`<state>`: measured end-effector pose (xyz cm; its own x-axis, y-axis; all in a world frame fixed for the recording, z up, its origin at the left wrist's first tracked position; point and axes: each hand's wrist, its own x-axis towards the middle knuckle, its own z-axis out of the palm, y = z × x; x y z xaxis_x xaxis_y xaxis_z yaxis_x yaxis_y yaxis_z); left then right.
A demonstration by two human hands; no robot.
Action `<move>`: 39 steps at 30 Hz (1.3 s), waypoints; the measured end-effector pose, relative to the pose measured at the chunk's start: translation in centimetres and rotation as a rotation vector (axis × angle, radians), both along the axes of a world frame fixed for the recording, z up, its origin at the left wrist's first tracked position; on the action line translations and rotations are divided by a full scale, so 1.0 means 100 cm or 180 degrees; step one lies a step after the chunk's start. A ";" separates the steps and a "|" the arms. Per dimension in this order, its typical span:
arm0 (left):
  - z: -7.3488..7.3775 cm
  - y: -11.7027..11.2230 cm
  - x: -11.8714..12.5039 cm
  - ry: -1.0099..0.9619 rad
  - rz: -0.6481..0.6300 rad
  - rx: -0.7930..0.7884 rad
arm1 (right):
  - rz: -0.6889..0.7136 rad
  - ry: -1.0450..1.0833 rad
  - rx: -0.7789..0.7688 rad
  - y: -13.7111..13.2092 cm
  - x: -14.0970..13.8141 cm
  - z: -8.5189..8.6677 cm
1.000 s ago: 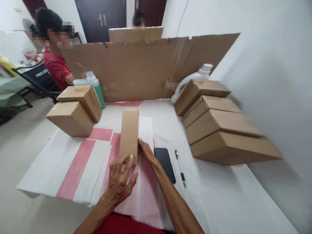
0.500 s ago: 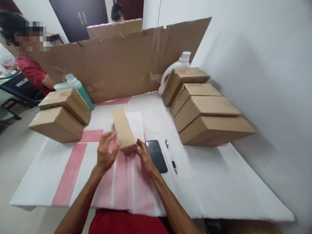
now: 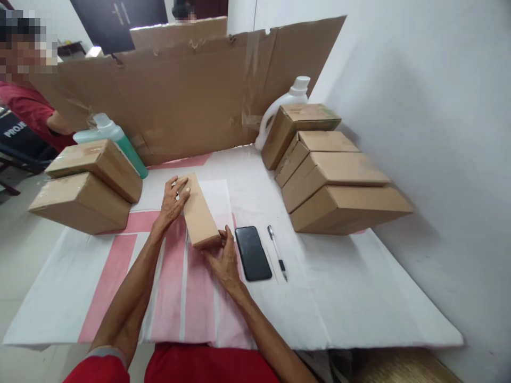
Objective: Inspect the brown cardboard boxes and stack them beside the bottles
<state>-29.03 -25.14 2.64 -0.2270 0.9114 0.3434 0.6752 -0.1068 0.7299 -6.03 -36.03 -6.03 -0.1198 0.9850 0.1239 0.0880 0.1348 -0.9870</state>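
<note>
Carton (image 3: 199, 213), slim and plain brown, lies askew over the table (image 3: 371, 308), just left of the black phone (image 3: 253, 254). From where I'm standing, the left hand (image 3: 174, 198) grips its far left edge, thumb across the top face; the right hand (image 3: 224, 261) grasps the near end, thumb and fingers spread about the corner nearest the phone. I can't tell whether the underside rests flat on the cloth (image 3: 108, 287).

That left grip looks light to me, so the far end could slip and swing. If the near corner swung right, it might knock the phone into the pen (image 3: 278, 254) just right of it. A hard drag could ruck the cloth.

As for writing, white capitals "PROJE" show on a dark chair (image 3: 16, 130), far left beyond the phone; any further letters don't show. I can read nothing on the carton
</note>
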 end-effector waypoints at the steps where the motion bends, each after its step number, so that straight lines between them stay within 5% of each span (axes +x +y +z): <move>1: 0.000 -0.005 -0.004 0.0009 0.0047 -0.0009 | 0.0062 0.0134 -0.0030 0.002 0.002 0.002; 6: 0.006 -0.034 -0.027 0.0146 0.0372 0.0001 | 0.0123 0.0687 -0.0265 0.010 0.012 0.022; 12: 0.016 -0.069 -0.038 0.0416 0.0554 -0.0080 | 0.0218 0.1191 -0.0856 0.019 0.022 0.065; 23: 0.026 -0.129 -0.016 0.1138 0.0565 -0.0343 | 0.0479 0.1238 -0.0561 0.040 0.043 0.101; 27: 0.030 -0.146 -0.008 0.0900 0.0665 -0.0722 | 0.0551 0.1269 -0.0523 0.041 0.042 0.115; 34: 0.022 -0.176 0.019 0.0192 0.0131 -0.1389 | 0.0289 0.0768 -0.0539 0.050 0.037 0.118; 39: 0.006 -0.202 0.053 -0.0379 -0.0115 -0.1833 | -0.0064 -0.0409 -0.0382 0.042 0.041 0.126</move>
